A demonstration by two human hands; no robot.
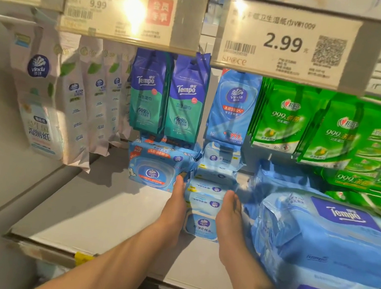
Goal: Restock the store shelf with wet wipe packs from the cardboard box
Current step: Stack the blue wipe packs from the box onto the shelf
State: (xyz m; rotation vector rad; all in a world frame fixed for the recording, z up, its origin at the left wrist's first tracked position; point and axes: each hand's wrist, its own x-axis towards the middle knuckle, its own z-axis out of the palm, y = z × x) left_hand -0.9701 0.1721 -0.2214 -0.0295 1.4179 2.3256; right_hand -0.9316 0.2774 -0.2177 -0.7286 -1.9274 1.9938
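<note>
So this is the placing step, pretty clearly; both hands are in on the shelf [105,208] squaring up a row of small Vinda wipe packs [204,210] that runs front to back. The left hand [175,206] lies flat against the left side of the row and the right hand [229,214] flat against the right side; the fingers on both look straight and held together, pressing the packs between them rather than curling round anything, though the tips are a bit blurry so I can't swear to the exact contact.

Just past the left fingers sits a bigger blue Vinda bundle [156,166], touching or nearly touching the row; just off the right fingers there's a stack of large Tempo packs [328,241], close beside the wrist. Above the fingers hang Tempo pouches [167,96] and green packs [311,123] on pegs; price tags [284,39] overhead. The cardboard box isn't in view at all.

My guess for the next move: nudge the row straight back so it sits flush, let go, then back out carefully between the neighbours; the bare shelf to the left of the left fingers looks like the room for more stock.
</note>
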